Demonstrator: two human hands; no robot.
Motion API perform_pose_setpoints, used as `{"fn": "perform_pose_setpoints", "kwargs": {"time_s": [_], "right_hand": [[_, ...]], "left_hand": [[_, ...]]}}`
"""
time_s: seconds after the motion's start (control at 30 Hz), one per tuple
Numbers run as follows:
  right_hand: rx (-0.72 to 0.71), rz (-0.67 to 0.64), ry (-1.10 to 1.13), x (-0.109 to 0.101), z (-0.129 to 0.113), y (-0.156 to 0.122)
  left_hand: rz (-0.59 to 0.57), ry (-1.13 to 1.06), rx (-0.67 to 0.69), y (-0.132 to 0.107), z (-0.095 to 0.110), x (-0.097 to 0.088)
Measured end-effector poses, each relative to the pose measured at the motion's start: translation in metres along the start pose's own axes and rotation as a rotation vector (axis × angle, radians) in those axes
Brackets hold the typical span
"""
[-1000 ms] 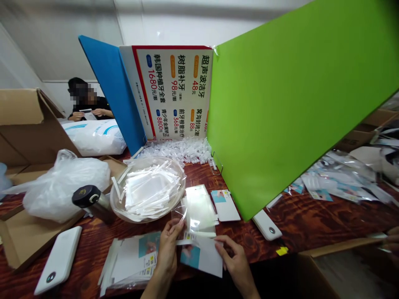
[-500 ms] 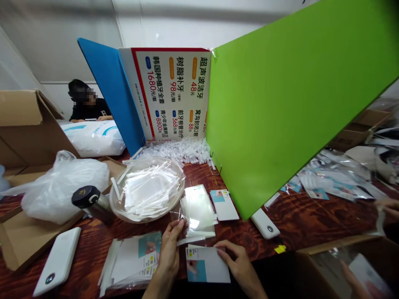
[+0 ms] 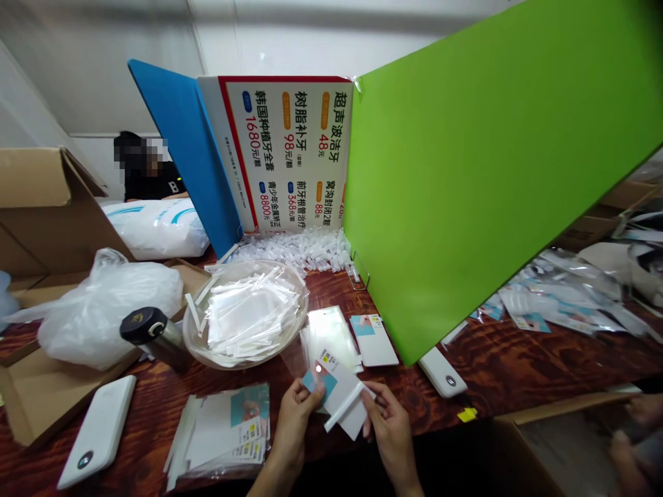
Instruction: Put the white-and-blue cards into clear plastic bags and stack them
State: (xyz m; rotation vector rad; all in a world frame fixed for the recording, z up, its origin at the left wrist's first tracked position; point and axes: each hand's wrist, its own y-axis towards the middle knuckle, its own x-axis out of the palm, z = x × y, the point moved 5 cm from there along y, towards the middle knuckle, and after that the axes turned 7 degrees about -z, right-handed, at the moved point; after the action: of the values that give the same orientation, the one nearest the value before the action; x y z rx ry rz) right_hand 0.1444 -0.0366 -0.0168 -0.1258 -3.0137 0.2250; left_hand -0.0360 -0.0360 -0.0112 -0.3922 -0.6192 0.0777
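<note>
Holding: the left hand (image 3: pixel 296 413) and right hand (image 3: pixel 386 422) share one white printed card with a blue picture corner, sleeved in a clear plastic bag (image 3: pixel 335 390), lifted just above the table at lower centre of the frame.
Left grip: thumb and fingers pressed together on the card's blue corner.
Right grip: fingertips pinching the card's lower right edge, beside a narrow white strip (image 3: pixel 342 407) that lies slantwise across the card; whether the strip is loose or attached cannot be told.
Handling, judged: the card looks light, thin and moderately stiff; the glossy sleeve is likely slippery and creases easily, so opposite edges or corners are the safer hold, not the face.
Lower left: a fanned stack of similar white cards (image 3: pixel 224 433) lies on the dark red wood-grain table (image 3: pixel 497 366), with a white phone-like slab (image 3: pixel 97 429) further left.
Centre: a pile of clear sleeves (image 3: pixel 331 333) sits just above the hands, and a clear round bowl of white strips (image 3: pixel 246 312) stands left of it.
Right half: an upright green board (image 3: pixel 487 166).
Upper left: another person sits behind a blue board (image 3: pixel 186 141).
</note>
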Motion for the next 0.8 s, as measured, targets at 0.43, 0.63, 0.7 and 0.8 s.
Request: {"fn": "perform_pose_setpoints", "kwargs": {"time_s": [0.43, 0.63, 0.7, 0.8], "right_hand": [[-0.019, -0.176, 0.119, 0.027, 0.007, -0.018], [-0.135, -0.168, -0.095, 0.042, 0.015, -0.017], [-0.209, -0.217, -0.185, 0.038, 0.008, -0.014], [-0.285, -0.137, -0.413, 0.011, -0.01, 0.001]], "left_hand": [[-0.171, 0.084, -0.068, -0.009, -0.005, 0.001], [-0.219, 0.308, -0.009, -0.015, 0.019, -0.012], [-0.191, 0.489, 0.041, -0.03, 0.042, -0.035], [0.081, 0.835, 0.077, -0.06, 0.087, -0.103]]}}
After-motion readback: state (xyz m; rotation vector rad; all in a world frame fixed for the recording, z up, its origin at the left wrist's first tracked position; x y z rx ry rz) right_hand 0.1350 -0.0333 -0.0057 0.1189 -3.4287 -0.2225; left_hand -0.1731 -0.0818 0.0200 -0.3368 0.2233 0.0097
